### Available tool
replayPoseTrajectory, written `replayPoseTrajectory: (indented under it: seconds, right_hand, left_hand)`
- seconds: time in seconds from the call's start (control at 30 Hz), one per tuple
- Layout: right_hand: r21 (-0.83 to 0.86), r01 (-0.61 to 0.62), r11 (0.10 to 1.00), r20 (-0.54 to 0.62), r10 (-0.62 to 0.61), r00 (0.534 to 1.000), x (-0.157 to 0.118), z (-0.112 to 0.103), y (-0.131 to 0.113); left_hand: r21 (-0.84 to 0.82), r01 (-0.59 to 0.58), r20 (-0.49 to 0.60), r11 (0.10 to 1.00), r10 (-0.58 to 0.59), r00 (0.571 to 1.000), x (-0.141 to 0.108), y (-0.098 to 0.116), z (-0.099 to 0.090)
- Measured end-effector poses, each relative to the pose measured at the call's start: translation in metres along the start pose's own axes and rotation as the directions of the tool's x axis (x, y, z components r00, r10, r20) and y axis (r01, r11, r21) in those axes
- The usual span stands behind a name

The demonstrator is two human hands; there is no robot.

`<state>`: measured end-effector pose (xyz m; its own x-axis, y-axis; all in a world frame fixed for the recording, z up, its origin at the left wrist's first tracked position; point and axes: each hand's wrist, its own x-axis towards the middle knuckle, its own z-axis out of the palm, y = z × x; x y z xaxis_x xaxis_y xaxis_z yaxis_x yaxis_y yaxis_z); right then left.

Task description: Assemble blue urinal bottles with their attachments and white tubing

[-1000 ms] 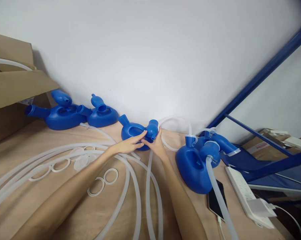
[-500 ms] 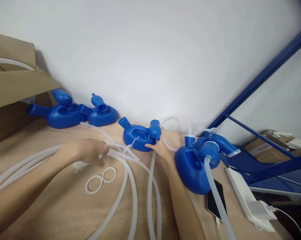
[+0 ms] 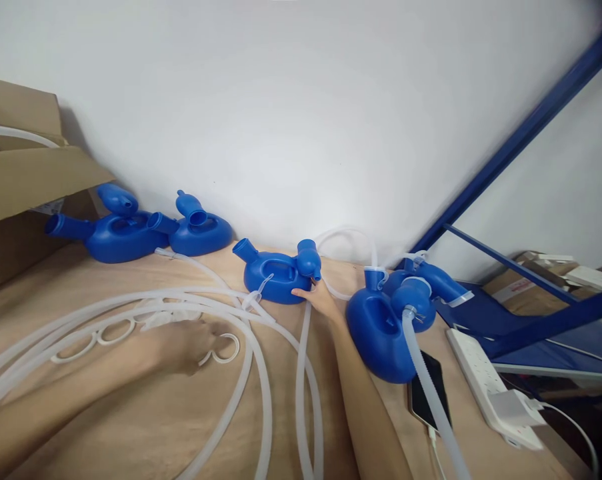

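Note:
My left hand is low over the table, blurred, touching or just above a pair of white rings; its fingertips are smeared. My right hand holds the right end of a blue bottle, thumb in front and fingers partly hidden behind. That bottle has an open neck at left and a rounded blue head piece at its right. A small clear strap piece lies against its front. Clear tubes loop over the table. More white rings lie behind my left forearm.
Two blue bottles stand by the wall at left, near a cardboard box. At right are bottles with tubes fitted, a phone, a power strip and a blue metal frame.
My left hand has moved down and slightly toward me, from above the tubes to the white rings. My right hand stays at the blue bottle. The view has shifted slightly.

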<state>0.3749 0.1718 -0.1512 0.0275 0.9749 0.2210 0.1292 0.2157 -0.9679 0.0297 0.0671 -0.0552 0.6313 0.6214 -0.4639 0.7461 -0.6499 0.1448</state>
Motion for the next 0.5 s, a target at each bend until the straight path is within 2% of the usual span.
replayPoseTrajectory:
  seconds: [0.07, 0.1, 0.17, 0.2, 0.23, 0.27, 0.3, 0.33, 0.37, 0.4, 0.43, 0.5]
  right_hand:
    - [0.006, 0.001, 1.0, 0.017, -0.001, 1.0, 0.0, 0.0, 0.001]
    - [0.007, 0.002, 1.0, 0.025, -0.002, 1.0, 0.0, -0.001, 0.001]
    - [0.01, 0.001, 1.0, 0.035, -0.001, 0.999, 0.0, -0.002, 0.002]
    - [0.011, -0.001, 1.0, 0.039, 0.001, 0.999, 0.0, -0.002, 0.002]
    - [0.011, -0.004, 1.0, 0.041, 0.003, 0.999, -0.001, -0.003, 0.002]
    - [0.011, -0.006, 1.0, 0.043, 0.006, 0.999, -0.001, -0.003, 0.003]
    - [0.01, -0.009, 1.0, 0.043, 0.009, 0.999, -0.001, -0.003, 0.003]
    - [0.008, -0.012, 1.0, 0.042, 0.012, 0.999, -0.001, -0.003, 0.004]
    - [0.005, -0.015, 1.0, 0.04, 0.015, 0.999, -0.001, -0.003, 0.005]
    - [0.002, -0.019, 1.0, 0.038, 0.019, 0.999, -0.001, -0.003, 0.005]
    - [-0.002, -0.023, 1.0, 0.035, 0.023, 0.999, 0.0, -0.003, 0.006]
    - [-0.008, -0.038, 0.999, 0.025, 0.038, 0.999, 0.0, -0.004, 0.008]
  left_hand:
    - [-0.097, -0.024, -0.003, 0.995, 0.024, 1.0, -0.007, -0.008, -0.025]
    - [-0.146, -0.064, -0.05, 0.987, 0.057, 0.997, -0.01, -0.014, -0.037]
    - [-0.197, -0.178, -0.197, 0.964, 0.139, 0.971, -0.009, -0.027, -0.06]
    - [-0.198, -0.226, -0.314, 0.954, 0.156, 0.936, -0.003, -0.035, -0.069]
    - [-0.202, -0.256, -0.459, 0.945, 0.14, 0.878, 0.006, -0.043, -0.075]
    - [-0.218, -0.27, -0.616, 0.938, 0.082, 0.783, 0.018, -0.051, -0.079]
    - [-0.249, -0.268, -0.76, 0.931, -0.017, 0.65, 0.032, -0.059, -0.08]
    - [-0.31, -0.275, -0.844, 0.91, -0.131, 0.52, 0.048, -0.066, -0.079]
    - [-0.392, -0.296, -0.874, 0.871, -0.252, 0.416, 0.064, -0.071, -0.076]
    - [-0.463, -0.318, -0.862, 0.828, -0.337, 0.378, 0.078, -0.076, -0.072]
    - [-0.516, -0.33, -0.84, 0.791, -0.391, 0.375, 0.091, -0.08, -0.067]
    - [-0.572, -0.327, -0.804, 0.752, -0.434, 0.408, 0.108, -0.086, -0.056]
